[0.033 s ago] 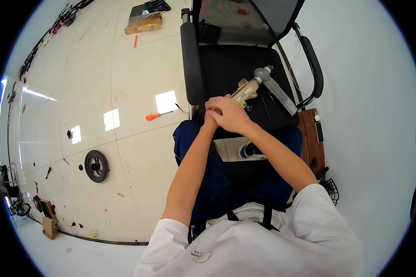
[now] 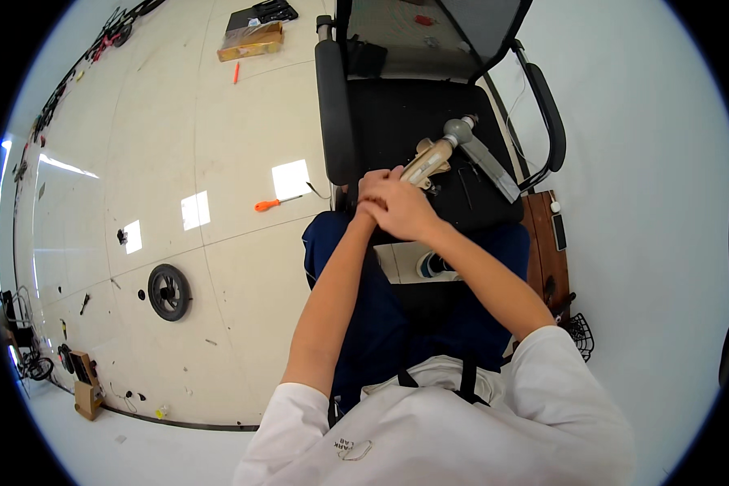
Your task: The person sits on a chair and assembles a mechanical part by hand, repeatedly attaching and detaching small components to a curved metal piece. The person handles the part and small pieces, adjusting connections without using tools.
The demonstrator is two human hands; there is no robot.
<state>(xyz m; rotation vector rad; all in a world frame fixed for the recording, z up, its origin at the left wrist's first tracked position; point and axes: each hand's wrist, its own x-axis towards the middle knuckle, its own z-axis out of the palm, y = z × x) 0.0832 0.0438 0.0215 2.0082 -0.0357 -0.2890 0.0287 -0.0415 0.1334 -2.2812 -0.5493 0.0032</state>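
Observation:
My left hand [image 2: 372, 180] and my right hand [image 2: 405, 211] meet over the near left part of a black office chair's seat [image 2: 393, 101]. The right hand lies across the left, with its fingers curled over it. Both look closed, and whatever lies within them is hidden. Just beyond the fingertips is the near end of a beige tubular part [image 2: 430, 162]; whether a hand touches it I cannot tell. A grey round joint [image 2: 458, 130] and a flat grey arm [image 2: 491, 164] continue from it. A thin dark L-shaped key [image 2: 466, 188] rests on the seat beside them.
Left of the chair, an orange-handled screwdriver [image 2: 269, 206] and a small black wheel [image 2: 169, 292] lie on the tiled floor. An opened cardboard box [image 2: 251, 42] sits farther off. Chair armrests [image 2: 338, 113] rise at both sides. A white wall stands at right.

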